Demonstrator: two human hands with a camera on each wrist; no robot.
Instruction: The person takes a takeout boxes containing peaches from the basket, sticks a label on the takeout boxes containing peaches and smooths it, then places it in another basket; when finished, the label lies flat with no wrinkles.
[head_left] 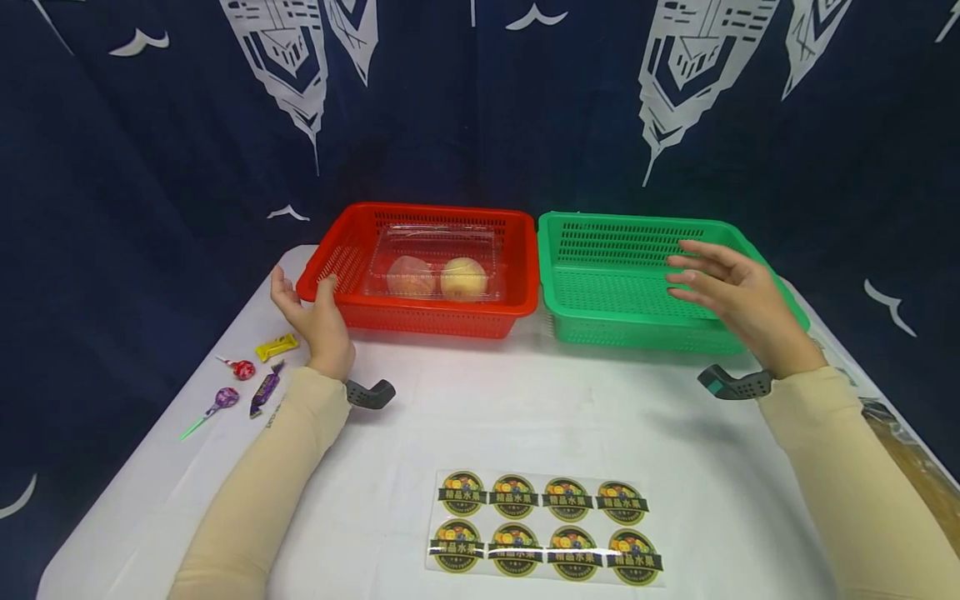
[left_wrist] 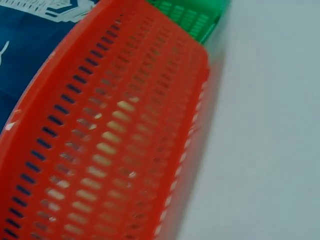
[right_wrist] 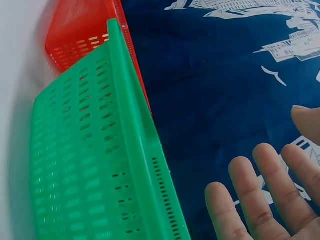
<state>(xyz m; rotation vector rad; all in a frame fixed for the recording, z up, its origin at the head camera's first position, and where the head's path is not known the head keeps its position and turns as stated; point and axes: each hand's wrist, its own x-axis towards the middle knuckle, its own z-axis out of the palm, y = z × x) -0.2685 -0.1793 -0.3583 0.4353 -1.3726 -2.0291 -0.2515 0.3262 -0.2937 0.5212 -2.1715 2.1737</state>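
Observation:
In the head view my left hand point(head_left: 322, 323) is by the near left corner of a red basket point(head_left: 427, 319), fingers loosely spread and holding nothing. Inside that basket lies a clear plastic box point(head_left: 435, 242) with two round fruits, one pinkish point(head_left: 410, 277) and one pale yellow point(head_left: 464, 277). My right hand point(head_left: 738, 300) hovers over the right side of a green basket point(head_left: 637, 333), with relaxed fingers and nothing in them. The right wrist view shows the fingers point(right_wrist: 248, 192) extended beside the green basket's rim. The left wrist view is filled by the red basket's slotted wall, with the left hand out of frame.
Left of the left forearm lie a yellow wrapped candy point(head_left: 276, 347), a red lollipop point(head_left: 242, 369), a purple lollipop point(head_left: 225, 398) and a purple wrapped candy point(head_left: 266, 390). A sheet of round fruit stickers point(head_left: 543, 527) lies near the front. Behind the baskets hangs a dark blue curtain point(head_left: 472, 125).

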